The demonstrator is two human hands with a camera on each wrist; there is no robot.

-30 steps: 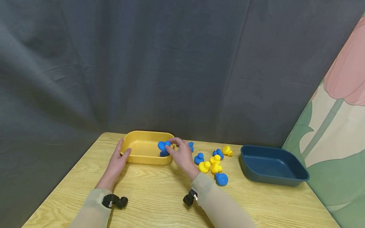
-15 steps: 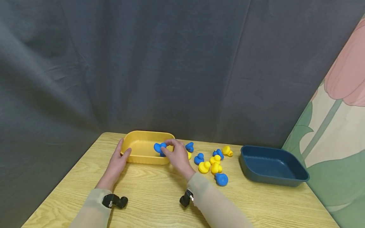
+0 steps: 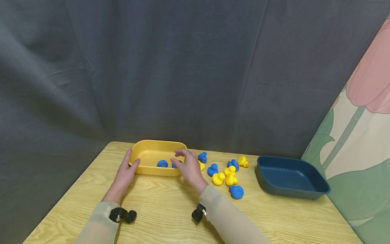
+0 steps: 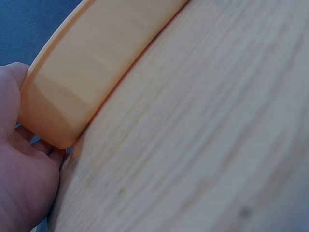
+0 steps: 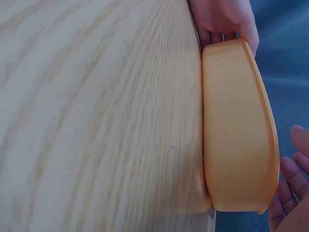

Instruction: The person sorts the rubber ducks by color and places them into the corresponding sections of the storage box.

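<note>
right hand [image 3: 190,168]: we are seeing it gripping nothing; its thumb and forefinger are standing apart over the right end of the yellow tray [image 3: 156,171].

blue duck [image 3: 162,164]: here we are noticing the change. half a second ago it was hanging in the right hand's pinch; now it is lying inside the yellow tray, near the front wall (we are not able to tell if it is upright or tilted).

second blue piece [image 3: 174,166]: it is also sitting in the yellow tray, partly hiding behind the right hand.

left hand [image 3: 126,169]: it is holding the left end of the yellow tray, as in the earlier pictures, with the thumb lying at the near edge.

loose ducks [image 3: 218,179]: blue and yellow ones are lying on the wooden table [image 3: 164,210], between the yellow tray and the dark blue tray [image 3: 292,192].

meaning for the work: we are judging that this duck's placing is finished, and that the right hand is carrying no load.
</note>
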